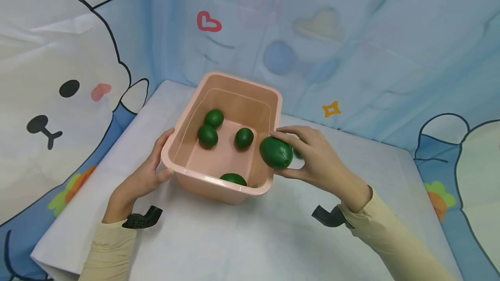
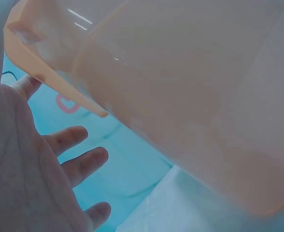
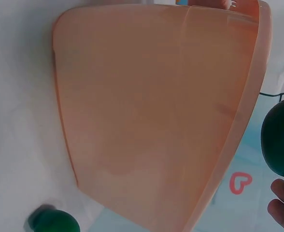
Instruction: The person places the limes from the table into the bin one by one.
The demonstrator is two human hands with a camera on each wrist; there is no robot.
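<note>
At bin's right rim: right hand [image 1: 312, 159] grips green fruit [image 1: 275, 152], poised for release inside pink bin [image 1: 218, 177]; left hand [image 1: 146, 172], fingers relaxed, steadies the left wall.

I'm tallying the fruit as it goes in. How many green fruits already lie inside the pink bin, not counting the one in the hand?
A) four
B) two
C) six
A: four green fruits lie on the floor of the pink bin, while the right hand holds a fifth one at the rim.
</note>
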